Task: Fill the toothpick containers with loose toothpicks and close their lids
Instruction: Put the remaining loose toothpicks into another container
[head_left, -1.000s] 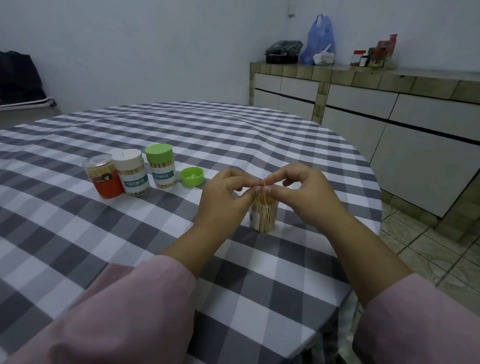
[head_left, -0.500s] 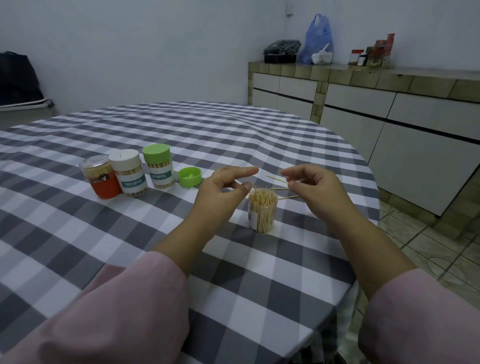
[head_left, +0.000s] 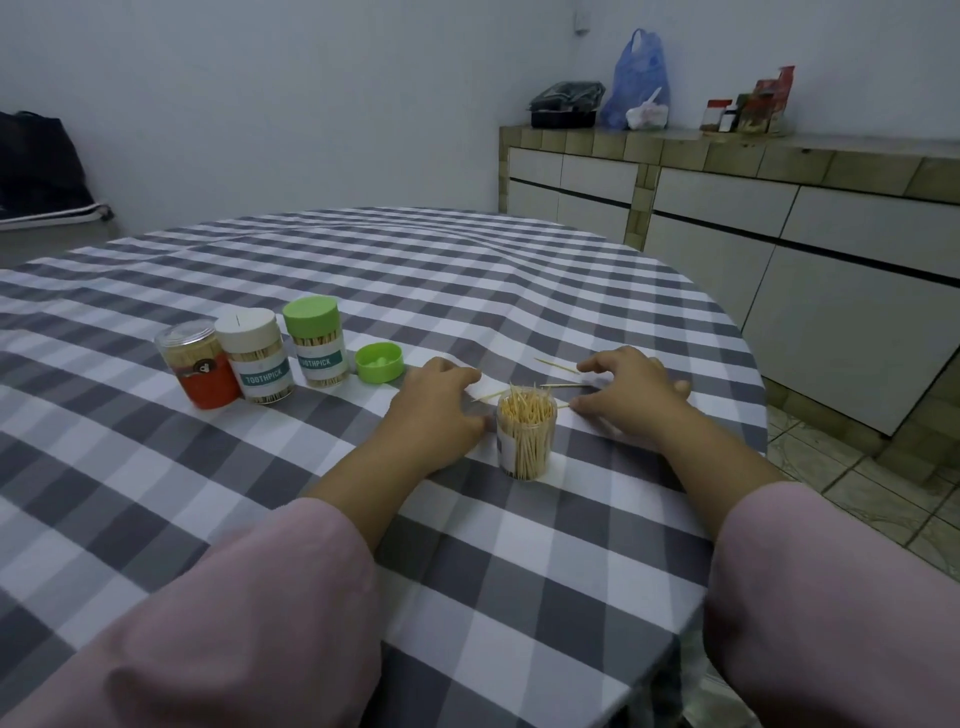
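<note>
Head view looks down on a round table draped in a grey-and-white checked cloth (head_left: 291, 467), the largest thing in sight, with a tiled counter and white cabinet fronts (head_left: 779, 218) along the wall to the right. A blue plastic bag (head_left: 640, 73) sits on that counter. Two pink sleeves (head_left: 249, 613) fill the lower corners.

On the cloth, the left hand (head_left: 434, 410) lies palm down just left of the open container, its fingers stretched forward and resting on the cloth, touching the near end of one loose toothpick. The right hand (head_left: 631, 395) lies to the container's right, fingers spread apart and lowered onto the cloth, their tips at the loose wooden toothpicks (head_left: 563, 385); whether any is pinched I cannot tell.

Between the hands stands a clear plastic toothpick container (head_left: 525, 441), upright, lidless and packed with toothpicks standing on end. Three closed containers stand in a row, touching, well to the left: a clear one with a red label (head_left: 200, 366), one with a white lid (head_left: 254, 356), one with a green lid (head_left: 314, 343). A loose green lid (head_left: 379, 362) lies upturned just beside the last.
</note>
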